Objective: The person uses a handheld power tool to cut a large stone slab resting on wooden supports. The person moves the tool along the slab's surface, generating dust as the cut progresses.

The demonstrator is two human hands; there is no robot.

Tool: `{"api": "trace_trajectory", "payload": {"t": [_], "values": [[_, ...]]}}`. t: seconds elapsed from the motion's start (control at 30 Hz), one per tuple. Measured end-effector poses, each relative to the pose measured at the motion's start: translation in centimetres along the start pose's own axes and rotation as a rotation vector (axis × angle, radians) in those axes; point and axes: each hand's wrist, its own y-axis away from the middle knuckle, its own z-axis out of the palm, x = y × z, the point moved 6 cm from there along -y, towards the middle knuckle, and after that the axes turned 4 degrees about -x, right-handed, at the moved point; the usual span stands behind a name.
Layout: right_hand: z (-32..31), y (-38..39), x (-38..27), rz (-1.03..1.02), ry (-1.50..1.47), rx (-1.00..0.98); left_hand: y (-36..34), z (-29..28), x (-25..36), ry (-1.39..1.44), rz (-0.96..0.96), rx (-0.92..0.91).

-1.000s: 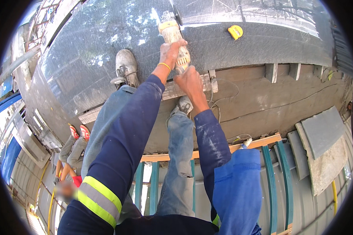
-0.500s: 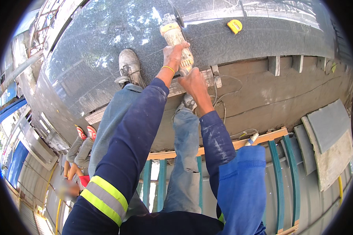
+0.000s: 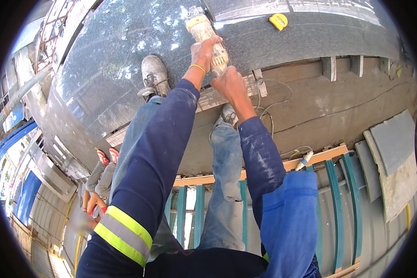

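Both my hands grip a dusty, yellowish angle grinder point(image 3: 202, 31) over a polished dark stone slab point(image 3: 120, 65). My left hand point(image 3: 203, 53) wraps the middle of its body, a yellow band at the wrist. Closer to me, my right hand point(image 3: 230, 85) is closed round the rear end of the handle. The grinder's head and disc lie at the top, close to the slab; whether the disc touches the stone I cannot tell. A yellow tape measure point(image 3: 278, 21) rests on the slab to the right of the grinder.
My left shoe point(image 3: 154, 74) stands on the slab, my right shoe point(image 3: 228, 115) lower beside its wooden edge. A cable point(image 3: 272, 113) loops on the ground. Slatted teal bars point(image 3: 336, 213) and leaning stone offcuts point(image 3: 396, 143) lie at right. Another person point(image 3: 97, 185) is at lower left.
The whole view has shifted slightly, with the slab and grinder a little higher in the picture. Both hands keep their hold on the grinder.
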Motion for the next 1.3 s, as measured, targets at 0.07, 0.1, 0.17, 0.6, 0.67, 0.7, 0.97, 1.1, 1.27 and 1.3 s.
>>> {"api": "trace_trajectory", "payload": {"t": [0.07,0.1,0.17,0.6,0.67,0.7,0.97,1.1,1.27,1.3], "values": [[0.1,0.9,0.5,0.034,0.03,-0.004,1.0,0.1,-0.9,0.005,0.029,-0.012],[0.1,1.3,0.7,0.024,0.038,-0.004,1.3,0.2,-1.0,0.01,0.048,-0.017],[0.2,1.8,1.0,0.005,0.054,-0.007,1.6,0.2,-1.2,0.008,0.05,-0.026],[0.2,-1.1,-0.4,-0.05,-0.003,0.045,-2.0,-0.1,0.1,0.026,0.036,-0.08],[0.0,0.1,0.0,-0.041,-0.007,0.053,-0.6,0.1,-0.3,0.018,0.022,-0.051],[-0.2,0.6,0.5,-0.016,0.007,0.053,0.7,0.6,-0.4,0.014,0.014,-0.043],[0.3,0.7,1.3,-0.012,0.028,0.026,1.5,0.6,-1.0,0.012,0.049,-0.052],[0.2,-1.0,-0.3,-0.056,-0.027,0.017,-2.2,-0.2,0.1,-0.009,0.046,-0.073],[0.0,-0.8,-1.0,-0.049,-0.022,-0.002,-2.7,-0.7,-0.4,-0.012,0.014,-0.087],[-0.3,-0.5,-0.8,-0.039,-0.012,0.007,-2.2,-0.3,-0.3,-0.003,0.015,-0.088]]}}
